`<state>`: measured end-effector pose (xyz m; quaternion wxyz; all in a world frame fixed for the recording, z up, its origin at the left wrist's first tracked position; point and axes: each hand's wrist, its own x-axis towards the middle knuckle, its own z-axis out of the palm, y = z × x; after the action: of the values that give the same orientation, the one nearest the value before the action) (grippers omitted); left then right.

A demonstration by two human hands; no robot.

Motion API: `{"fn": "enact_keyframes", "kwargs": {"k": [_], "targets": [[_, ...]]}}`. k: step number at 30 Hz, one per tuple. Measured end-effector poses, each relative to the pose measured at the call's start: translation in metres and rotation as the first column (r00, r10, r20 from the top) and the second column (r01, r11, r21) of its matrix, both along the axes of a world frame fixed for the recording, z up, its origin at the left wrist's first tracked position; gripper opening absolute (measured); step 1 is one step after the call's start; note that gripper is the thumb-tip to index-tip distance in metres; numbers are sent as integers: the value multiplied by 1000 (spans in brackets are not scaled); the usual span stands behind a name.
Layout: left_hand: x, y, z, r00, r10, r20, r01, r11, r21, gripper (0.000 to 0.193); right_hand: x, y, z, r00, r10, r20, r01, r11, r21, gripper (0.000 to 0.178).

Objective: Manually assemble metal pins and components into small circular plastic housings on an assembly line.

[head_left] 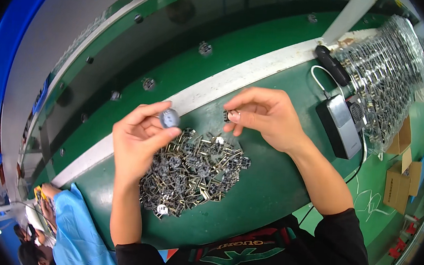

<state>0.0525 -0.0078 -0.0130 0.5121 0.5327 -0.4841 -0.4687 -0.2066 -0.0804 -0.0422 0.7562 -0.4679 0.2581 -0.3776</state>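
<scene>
Between the thumb and fingers of my left hand is a round grey cap-like part, its disc face turned toward the right. My right hand, a little way to the right and apart from it, pinches a small black part with metal contacts; the fingertips cover some of it. Below both hands, a loose heap of small dark and brassy metal parts lies on the green tabletop. A few shiny white pieces show among the heap, and my left forearm passes along its left edge.
Beyond a white rail runs a green belt carrying several small round parts. At right are a black-and-grey power bank with cables, a black elongated device and stacked plastic-wrapped parts. A blue-clothed person works at lower left.
</scene>
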Motion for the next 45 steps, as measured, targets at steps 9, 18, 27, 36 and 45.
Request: {"fn": "enact_keyframes", "kwargs": {"k": [9, 18, 27, 36, 45], "targets": [[-33, 28, -15, 954, -1, 299, 30, 995, -92, 43, 35, 42, 9, 927, -351, -134, 140, 652, -745, 18], [-41, 32, -23, 953, 35, 302, -8, 996, -90, 48, 40, 49, 9, 882, -410, -234, 54, 581, -812, 18], [-36, 26, -18, 980, -112, 166, 93, 989, 119, 44, 43, 45, 3, 886, -422, -195, 47, 499, -865, 19], [-26, 23, -12, 986, -166, 33, 164, 985, 46, 40, 40, 47, -1, 868, -475, -146, 174, 566, -806, 15], [-30, 21, -17, 995, -81, -65, 86, 993, 85, 37, 42, 39, -7, 850, -480, -217, 110, 565, -818, 12]]}}
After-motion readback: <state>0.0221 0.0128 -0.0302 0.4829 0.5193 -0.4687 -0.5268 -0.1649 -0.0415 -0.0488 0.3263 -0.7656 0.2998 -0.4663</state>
